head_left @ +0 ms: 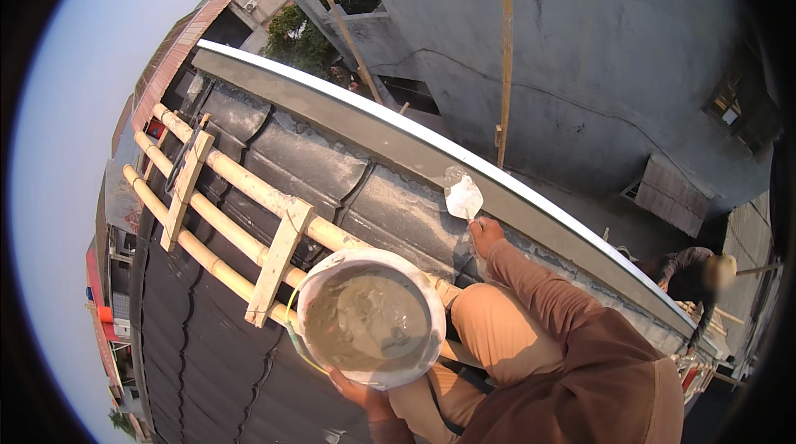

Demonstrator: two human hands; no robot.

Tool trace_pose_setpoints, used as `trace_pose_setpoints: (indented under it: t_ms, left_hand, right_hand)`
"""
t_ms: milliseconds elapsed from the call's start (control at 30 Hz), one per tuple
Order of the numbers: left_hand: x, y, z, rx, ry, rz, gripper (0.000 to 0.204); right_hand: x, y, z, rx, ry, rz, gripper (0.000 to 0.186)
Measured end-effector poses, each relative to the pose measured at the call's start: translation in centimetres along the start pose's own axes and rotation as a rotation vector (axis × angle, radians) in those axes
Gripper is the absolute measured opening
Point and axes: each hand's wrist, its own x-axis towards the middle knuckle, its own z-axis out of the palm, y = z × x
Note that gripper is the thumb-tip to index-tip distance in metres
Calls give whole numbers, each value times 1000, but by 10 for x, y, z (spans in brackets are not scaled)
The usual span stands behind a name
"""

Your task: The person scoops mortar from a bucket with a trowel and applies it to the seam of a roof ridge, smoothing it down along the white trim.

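My right hand [486, 236] is closed round the handle of a trowel [463, 195]. Its pale, bright blade lies over the lower edge of a grey mortar-faced parapet [398, 151], beside the dark roof tiles. Whether the blade touches the mortar, I cannot tell. At the near side of a white bucket [433, 295], my left hand [355, 389] grips its lower side, with the fingers partly hidden. Wet grey mortar [369, 315] partly fills the bucket, which rests near my knees over the bamboo poles.
Bamboo poles [236, 232] joined by wooden crosspieces [279, 263] form a ladder along the dark tiled roof [215, 344]. White edging [448, 142] tops the parapet, with a drop beyond to a grey wall [580, 54]. Another person [692, 278] works lower at the right.
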Motion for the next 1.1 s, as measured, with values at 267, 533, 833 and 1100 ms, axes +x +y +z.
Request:
trace_pose_setpoints:
  t_ms: [267, 533, 833, 1100]
  left_hand:
    - [15, -13, -24, 46, 10, -24, 59]
    - [11, -10, -8, 5, -5, 24, 64]
    - [2, -2, 4, 30, 37, -48, 64]
    - [13, -12, -6, -70, -49, -42, 64]
  right_hand:
    - [49, -83, 76, 10, -156, -182, 38]
    - [64, -47, 44, 31, -78, 4, 41]
    - [-2, -25, 7, -544, -34, -302, 42]
    - [58, -111, 52, -619, 10, -135, 47]
